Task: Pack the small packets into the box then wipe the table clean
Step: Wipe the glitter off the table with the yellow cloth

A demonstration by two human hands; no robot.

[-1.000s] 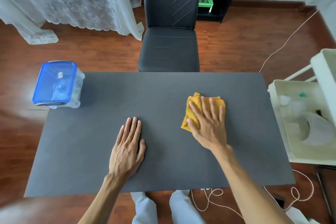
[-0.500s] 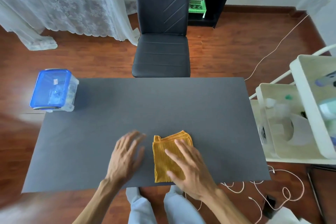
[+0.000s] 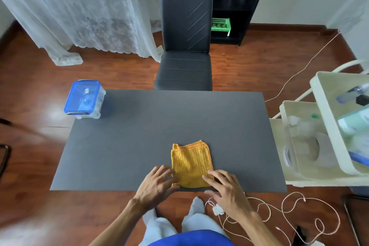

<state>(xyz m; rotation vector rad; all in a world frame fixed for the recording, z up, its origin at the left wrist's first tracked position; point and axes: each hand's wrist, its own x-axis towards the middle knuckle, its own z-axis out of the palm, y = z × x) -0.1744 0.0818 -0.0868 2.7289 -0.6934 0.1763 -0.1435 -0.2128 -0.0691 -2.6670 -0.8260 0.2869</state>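
A folded yellow cloth (image 3: pixel 190 163) lies flat on the dark grey table (image 3: pixel 139 138), close to its near edge. My left hand (image 3: pixel 157 183) touches the cloth's lower left corner with spread fingers. My right hand (image 3: pixel 223 187) rests by the lower right corner, fingertips on the cloth's edge, fingers apart. A clear plastic box with a shut blue lid (image 3: pixel 83 99) stands on the table's far left corner. No loose packets show on the table.
A black chair (image 3: pixel 184 46) is pushed against the far edge. A white cart (image 3: pixel 327 132) with bottles stands at the right. Thin cables (image 3: pixel 279 211) trail on the wooden floor near my feet. A black shelf (image 3: pixel 231 6) stands behind the chair.
The cloth came from the table's right middle toward the near edge. My right hand slid off its top to its lower right corner; my left hand moved over to its left corner.
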